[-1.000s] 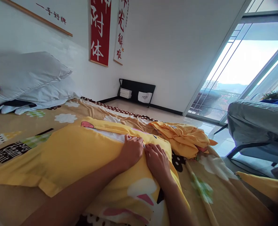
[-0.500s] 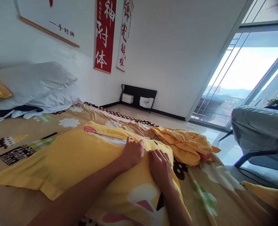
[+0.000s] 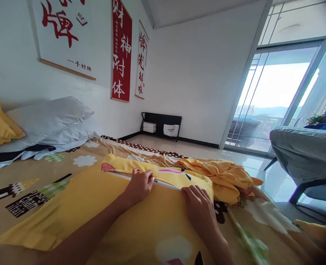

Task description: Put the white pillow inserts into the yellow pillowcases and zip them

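Note:
A yellow pillowcase [image 3: 96,195] with a cartoon print lies in front of me, filled out by a white pillow [image 3: 123,176] that shows as a strip through the long opening. My left hand [image 3: 141,184] is closed on the cloth at the middle of this opening. Farther right, my right hand [image 3: 198,202] has its fingers curled over the near edge of the opening, closed on the pillowcase. The fingertips of both hands are partly hidden in the cloth.
Beneath the pillowcase spreads a patterned bed cover [image 3: 82,161]. Crumpled yellow cloth [image 3: 223,175] lies to the right. White pillows [image 3: 55,116] and a yellow pillow [image 3: 0,121] rest at the left. A covered chair [image 3: 303,158] stands beyond the bed's right side.
My left hand has moved left along the opening, away from my right hand, and the opening's edge now shows between them. The head view has tilted upward.

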A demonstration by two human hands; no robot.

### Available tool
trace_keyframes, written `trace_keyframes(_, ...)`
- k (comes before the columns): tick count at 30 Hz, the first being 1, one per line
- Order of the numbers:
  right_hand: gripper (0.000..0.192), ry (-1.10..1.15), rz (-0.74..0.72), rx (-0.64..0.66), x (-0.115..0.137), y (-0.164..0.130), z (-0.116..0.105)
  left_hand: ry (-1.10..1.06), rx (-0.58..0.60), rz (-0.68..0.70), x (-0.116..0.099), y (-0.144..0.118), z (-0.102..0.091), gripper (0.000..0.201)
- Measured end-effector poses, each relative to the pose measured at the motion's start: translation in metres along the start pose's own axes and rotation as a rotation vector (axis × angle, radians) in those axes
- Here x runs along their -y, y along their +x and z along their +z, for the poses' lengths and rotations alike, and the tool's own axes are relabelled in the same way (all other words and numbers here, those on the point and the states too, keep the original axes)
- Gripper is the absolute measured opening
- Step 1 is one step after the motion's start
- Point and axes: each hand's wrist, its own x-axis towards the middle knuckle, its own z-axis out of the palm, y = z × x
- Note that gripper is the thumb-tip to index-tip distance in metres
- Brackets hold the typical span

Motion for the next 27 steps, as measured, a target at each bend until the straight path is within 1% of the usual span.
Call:
trace_keyframes(4,0.023,-0.026,0.010,-0.058,0.003,0.001,-0.003,-0.045,-0.047,0.017,0.012,-0.006,-0.012,0.025)
trace_keyframes(7,0.022,-0.079,0.023,-0.130,0.001,0.006,-0.011,-0.073,-0.075,-0.002,0.012,-0.006,-0.022,0.024)
trace_keyframes(9,0.021,-0.137,0.015,-0.188,-0.010,0.008,-0.021,-0.098,-0.091,-0.004,0.006,-0.004,-0.026,0.024)
trace_keyframes(10,0.021,-0.167,0.001,-0.209,-0.019,0.008,-0.028,-0.110,-0.099,0.004,0.001,-0.004,-0.027,0.024)
trace_keyframes(12,0.022,-0.222,-0.027,-0.229,-0.046,0.002,-0.041,-0.125,-0.114,0.039,-0.009,-0.003,-0.024,0.023)
trace_keyframes(14,0.025,-0.255,-0.023,-0.199,-0.079,-0.010,-0.051,-0.140,-0.113,0.074,-0.018,-0.005,-0.017,0.023)
trace_keyframes(15,0.027,-0.252,-0.014,-0.157,-0.095,-0.017,-0.054,-0.150,-0.102,0.083,-0.021,-0.007,-0.013,0.022)
trace_keyframes(17,0.029,-0.208,-0.004,-0.007,-0.116,-0.031,-0.057,-0.165,-0.071,0.086,-0.023,-0.011,-0.003,0.022)
trace_keyframes(18,0.030,-0.186,0.004,0.066,-0.118,-0.036,-0.056,-0.163,-0.055,0.079,-0.022,-0.013,0.001,0.022)
trace_keyframes(19,0.029,-0.177,0.021,0.110,-0.113,-0.038,-0.056,-0.156,-0.043,0.067,-0.020,-0.015,0.005,0.023)
trace_keyframes(20,0.028,-0.174,0.043,0.118,-0.101,-0.036,-0.055,-0.146,-0.034,0.051,-0.018,-0.016,0.007,0.024)
trace_keyframes(21,0.026,-0.177,0.070,0.083,-0.083,-0.032,-0.054,-0.139,-0.029,0.035,-0.015,-0.017,0.009,0.025)
trace_keyframes(22,0.026,-0.161,0.086,0.019,-0.060,-0.025,-0.054,-0.139,-0.026,0.021,-0.013,-0.017,0.010,0.026)
trace_keyframes(23,0.024,-0.090,0.046,-0.026,-0.035,-0.017,-0.054,-0.145,-0.026,0.013,-0.011,-0.016,0.010,0.026)
trace_keyframes(25,0.019,0.092,-0.065,-0.043,0.012,-0.001,-0.052,-0.154,-0.023,0.017,-0.010,-0.014,0.008,0.027)
trace_keyframes(27,0.021,0.208,-0.124,-0.017,0.045,0.009,-0.046,-0.142,-0.028,0.037,-0.010,-0.012,0.007,0.026)
